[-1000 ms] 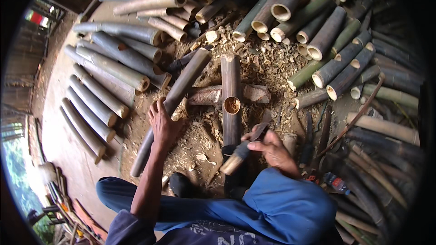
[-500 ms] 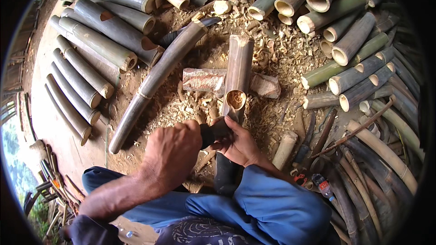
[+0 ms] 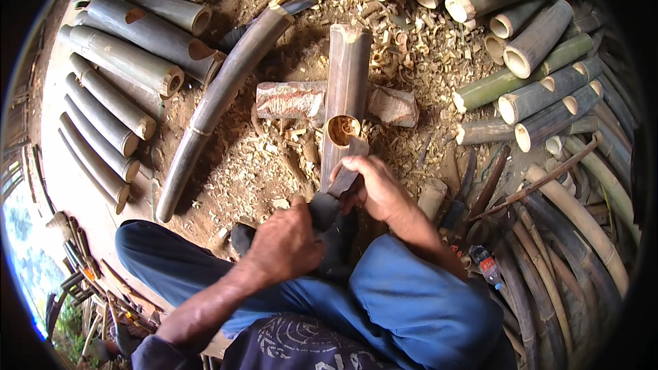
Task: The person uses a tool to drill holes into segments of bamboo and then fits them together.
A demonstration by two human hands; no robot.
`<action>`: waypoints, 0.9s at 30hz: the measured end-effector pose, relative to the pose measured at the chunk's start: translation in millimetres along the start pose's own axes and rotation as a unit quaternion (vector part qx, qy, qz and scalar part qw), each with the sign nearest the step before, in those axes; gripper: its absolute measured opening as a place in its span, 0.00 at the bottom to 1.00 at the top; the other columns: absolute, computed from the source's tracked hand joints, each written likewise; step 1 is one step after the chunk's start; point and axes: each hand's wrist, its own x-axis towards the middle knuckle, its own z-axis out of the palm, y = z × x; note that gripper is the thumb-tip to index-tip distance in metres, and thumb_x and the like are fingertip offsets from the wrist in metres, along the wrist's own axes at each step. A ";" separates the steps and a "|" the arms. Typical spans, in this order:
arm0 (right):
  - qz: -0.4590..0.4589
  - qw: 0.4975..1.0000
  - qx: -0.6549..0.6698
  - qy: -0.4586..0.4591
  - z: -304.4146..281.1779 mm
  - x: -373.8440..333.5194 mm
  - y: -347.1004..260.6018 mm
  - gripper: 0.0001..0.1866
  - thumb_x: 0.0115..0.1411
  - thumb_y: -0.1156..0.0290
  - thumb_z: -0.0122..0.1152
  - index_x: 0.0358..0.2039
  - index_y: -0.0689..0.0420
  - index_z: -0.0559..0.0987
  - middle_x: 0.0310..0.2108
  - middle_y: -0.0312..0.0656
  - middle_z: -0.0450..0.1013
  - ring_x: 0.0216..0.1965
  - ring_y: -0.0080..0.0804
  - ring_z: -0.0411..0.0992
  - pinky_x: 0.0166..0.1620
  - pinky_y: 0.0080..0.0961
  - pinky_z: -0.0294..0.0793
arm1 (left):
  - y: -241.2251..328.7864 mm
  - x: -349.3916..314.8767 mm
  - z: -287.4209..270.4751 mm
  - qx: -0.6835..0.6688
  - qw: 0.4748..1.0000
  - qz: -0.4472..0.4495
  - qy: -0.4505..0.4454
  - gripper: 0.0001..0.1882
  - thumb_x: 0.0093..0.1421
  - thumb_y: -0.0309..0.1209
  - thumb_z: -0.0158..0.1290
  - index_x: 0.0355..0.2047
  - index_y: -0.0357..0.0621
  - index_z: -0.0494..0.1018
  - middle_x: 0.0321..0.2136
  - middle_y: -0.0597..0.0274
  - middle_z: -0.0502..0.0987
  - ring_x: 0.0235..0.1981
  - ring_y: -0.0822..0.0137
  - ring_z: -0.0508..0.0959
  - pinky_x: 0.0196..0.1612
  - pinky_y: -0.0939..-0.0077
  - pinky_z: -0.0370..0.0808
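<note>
A short bamboo tube [image 3: 347,75] lies over a wooden block [image 3: 291,99], its hollow end toward me. A knife [image 3: 348,161] with a dark handle has its blade tip at that open end. My left hand [image 3: 284,243] is closed around the handle. My right hand [image 3: 375,188] grips the blade's back just behind the tip, with its fingers curled over it. Both hands sit close together above my blue-trousered legs [image 3: 411,294].
A long curved bamboo pole [image 3: 212,106] lies to the left. Cut grey bamboo lengths [image 3: 130,62] are stacked at the far left, and greener ones [image 3: 534,82] at the right. Shavings [image 3: 253,164] cover the ground. Thin sticks and a small bottle [image 3: 484,264] lie at the right.
My left hand has left the long pole and come onto the knife handle. My right hand has shifted up onto the blade at the tube's open end.
</note>
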 end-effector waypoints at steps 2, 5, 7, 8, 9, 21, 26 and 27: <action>-0.005 0.998 -0.057 -0.004 -12.6 3.8 -8.7 0.19 0.65 0.57 0.52 0.31 0.60 0.82 0.25 0.43 0.78 0.25 0.31 0.77 0.24 0.29 0.79 | 10.7 5.7 33.3 -0.093 0.996 -0.013 0.010 0.24 0.53 0.34 0.61 0.39 0.24 0.66 0.24 0.38 0.77 0.31 0.39 0.80 0.34 0.48 0.78; -0.042 0.987 -0.143 0.055 -17.0 8.6 -11.6 0.19 0.65 0.58 0.52 0.27 0.60 0.80 0.23 0.41 0.77 0.24 0.29 0.76 0.30 0.24 0.75 | 37.2 16.9 72.2 -0.221 0.970 -0.078 0.059 0.29 0.50 0.34 0.61 0.43 0.19 0.65 0.29 0.31 0.77 0.35 0.33 0.79 0.37 0.48 0.79; -0.085 0.972 -0.203 0.084 -20.6 9.2 2.0 0.20 0.65 0.57 0.52 0.28 0.61 0.78 0.24 0.40 0.75 0.24 0.27 0.74 0.31 0.25 0.74 | 42.2 15.6 74.9 -0.232 0.965 -0.107 0.066 0.31 0.50 0.34 0.61 0.46 0.20 0.63 0.33 0.28 0.78 0.40 0.33 0.80 0.46 0.49 0.78; -0.115 0.961 -0.232 0.099 -21.9 9.1 9.2 0.20 0.66 0.57 0.51 0.30 0.62 0.78 0.25 0.40 0.75 0.25 0.27 0.74 0.32 0.25 0.74 | 38.3 17.2 75.6 -0.242 0.963 -0.106 0.056 0.34 0.51 0.35 0.62 0.49 0.20 0.61 0.34 0.27 0.79 0.40 0.33 0.81 0.48 0.49 0.78; -0.127 0.954 -0.227 0.146 -16.1 3.4 18.6 0.19 0.66 0.57 0.52 0.33 0.62 0.78 0.26 0.41 0.76 0.27 0.27 0.74 0.33 0.26 0.73 | 32.0 17.7 76.5 -0.247 0.964 -0.083 0.055 0.34 0.51 0.36 0.63 0.49 0.21 0.62 0.34 0.28 0.79 0.40 0.34 0.81 0.48 0.50 0.78; -0.130 0.987 0.061 0.068 58.7 25.1 -5.0 0.14 0.66 0.62 0.58 0.44 0.60 0.75 0.32 0.41 0.76 0.26 0.31 0.78 0.23 0.29 0.79 | -0.3 -2.1 -51.4 -0.023 0.965 -0.113 0.234 0.14 0.43 0.31 0.64 0.28 0.35 0.79 0.23 0.45 0.80 0.29 0.50 0.83 0.36 0.58 0.79; -0.156 0.952 0.257 -0.057 46.1 29.9 -0.7 0.11 0.68 0.66 0.54 0.44 0.59 0.77 0.35 0.44 0.78 0.32 0.33 0.79 0.28 0.30 0.82 | 35.1 4.8 -84.9 0.245 0.931 0.017 0.269 0.04 0.46 0.24 0.56 0.20 0.36 0.75 0.20 0.46 0.79 0.24 0.48 0.82 0.28 0.56 0.77; -0.157 0.937 0.298 -0.089 43.2 27.1 0.0 0.11 0.68 0.66 0.54 0.45 0.59 0.77 0.35 0.44 0.78 0.32 0.33 0.79 0.30 0.31 0.82 | 47.3 5.9 -88.6 0.277 0.927 0.028 0.251 0.03 0.47 0.24 0.56 0.19 0.38 0.75 0.19 0.48 0.79 0.23 0.51 0.82 0.27 0.58 0.76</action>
